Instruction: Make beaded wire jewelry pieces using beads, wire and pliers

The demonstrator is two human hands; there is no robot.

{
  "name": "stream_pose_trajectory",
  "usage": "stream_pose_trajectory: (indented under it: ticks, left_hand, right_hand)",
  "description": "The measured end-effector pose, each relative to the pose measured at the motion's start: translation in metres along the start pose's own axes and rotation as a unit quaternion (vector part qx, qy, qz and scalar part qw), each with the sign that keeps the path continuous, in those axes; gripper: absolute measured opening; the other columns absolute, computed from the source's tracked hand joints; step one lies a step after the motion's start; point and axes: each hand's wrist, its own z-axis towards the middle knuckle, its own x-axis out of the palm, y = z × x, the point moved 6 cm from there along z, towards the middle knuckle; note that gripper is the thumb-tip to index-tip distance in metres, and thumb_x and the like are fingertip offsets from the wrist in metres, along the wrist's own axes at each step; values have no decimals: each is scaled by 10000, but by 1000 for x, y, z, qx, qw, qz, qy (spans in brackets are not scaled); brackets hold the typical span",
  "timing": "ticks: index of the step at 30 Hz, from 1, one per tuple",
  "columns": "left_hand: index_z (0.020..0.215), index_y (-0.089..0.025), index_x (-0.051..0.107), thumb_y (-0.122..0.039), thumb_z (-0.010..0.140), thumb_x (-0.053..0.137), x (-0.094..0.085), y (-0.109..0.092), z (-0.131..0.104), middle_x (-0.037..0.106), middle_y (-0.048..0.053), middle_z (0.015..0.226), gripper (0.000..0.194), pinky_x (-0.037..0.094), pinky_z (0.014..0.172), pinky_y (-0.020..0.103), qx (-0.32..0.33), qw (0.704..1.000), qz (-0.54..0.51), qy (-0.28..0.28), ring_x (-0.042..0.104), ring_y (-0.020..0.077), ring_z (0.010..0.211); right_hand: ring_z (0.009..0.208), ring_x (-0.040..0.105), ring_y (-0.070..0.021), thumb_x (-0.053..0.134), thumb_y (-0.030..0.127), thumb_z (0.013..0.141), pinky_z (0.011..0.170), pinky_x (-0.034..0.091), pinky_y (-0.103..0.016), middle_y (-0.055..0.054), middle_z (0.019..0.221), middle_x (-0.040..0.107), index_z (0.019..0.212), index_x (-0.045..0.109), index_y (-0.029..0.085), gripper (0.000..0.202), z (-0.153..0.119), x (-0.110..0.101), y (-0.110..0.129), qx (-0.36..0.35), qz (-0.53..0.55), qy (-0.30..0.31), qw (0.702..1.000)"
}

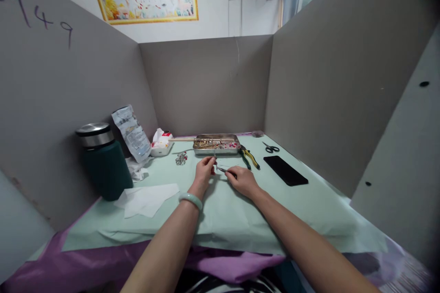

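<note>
My left hand (pixel 205 169), with a pale green bangle (pixel 190 200) on its wrist, pinches a tiny piece too small to name. My right hand (pixel 243 180) is closed around a slim dark metal tool (pixel 222 170), whose tip points left and meets the small piece at my left fingertips. Just beyond both hands lies a metal tray (pixel 217 151) of gold and red bits. Left of my left hand sits a little heap of silvery pieces with red ones (pixel 180 159). Pliers with yellow and green handles (pixel 250 157) rest right of the tray.
Scissors (pixel 271 148) and a black phone (pixel 286 170) lie at the right. At the left stand a green bottle (pixel 105 165), a foil pouch (pixel 131 132), a tissue box (pixel 161 149) and white paper (pixel 147 199). Grey partitions (pixel 206 87) enclose the table (pixel 237 224).
</note>
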Motion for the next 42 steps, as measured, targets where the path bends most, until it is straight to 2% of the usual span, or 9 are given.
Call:
stream_pose_trajectory:
  ticks: [10,15,19,23,28,31,36,42]
  left_hand:
    - [799,-127,688,-395,606,690,1,-2,1,591,7,615,331,328,466,217,7,1000,22,10,431,85,481]
    - [719,-141,675,-379,598,700,2,-4,1,613,22,620,268,369,542,227,14,1000,22,9,508,123,580]
    - [681,-142,625,-390,595,694,3,1,2,617,29,593,272,389,560,238,-2,1000,5,13,519,122,563]
    - [759,-140,613,-391,612,677,-1,7,3,604,16,581,298,390,532,236,-24,1000,-14,-4,496,102,508]
    - [814,-134,614,-373,617,670,-8,8,6,567,-8,579,315,399,531,223,-34,999,-24,-31,512,97,530]
    - [798,-142,593,-364,631,657,-7,9,5,514,-40,558,285,339,445,197,-52,998,-22,-22,447,67,451]
    - [802,-157,555,-330,658,635,0,12,0,468,-65,549,239,135,346,172,-99,995,-18,24,262,21,341]
    - [826,-172,549,-383,681,615,3,13,-2,423,-78,535,265,96,352,174,-110,993,-4,39,250,24,344]
  right_hand:
    - [850,618,-157,468,324,902,719,382,-233,-34,898,699,889,696,221,251,-1,1,3,-7,-26,7,1000]
    - [837,613,-158,460,333,908,707,376,-238,-36,872,694,880,692,221,259,-1,2,5,-19,-46,15,999]
    - [812,607,-165,463,336,903,679,365,-249,-43,837,685,853,684,218,256,-2,4,8,-29,-67,22,997]
    - [798,602,-169,487,351,885,663,355,-258,-43,825,679,820,678,223,239,-3,8,9,-37,-82,27,996]
    - [843,590,-177,474,335,896,681,356,-264,-44,861,672,837,662,221,228,0,8,-1,-2,-90,-1,996]
    - [909,569,-192,440,323,914,747,355,-280,-63,920,659,894,650,206,241,2,4,-9,35,-93,-32,995]
    - [978,519,-236,477,309,890,813,320,-343,-79,972,640,951,654,213,210,3,2,-18,76,-104,-58,990]
    - [986,488,-267,556,328,835,791,307,-367,-94,965,633,874,687,222,173,3,3,-22,97,-112,-56,987]
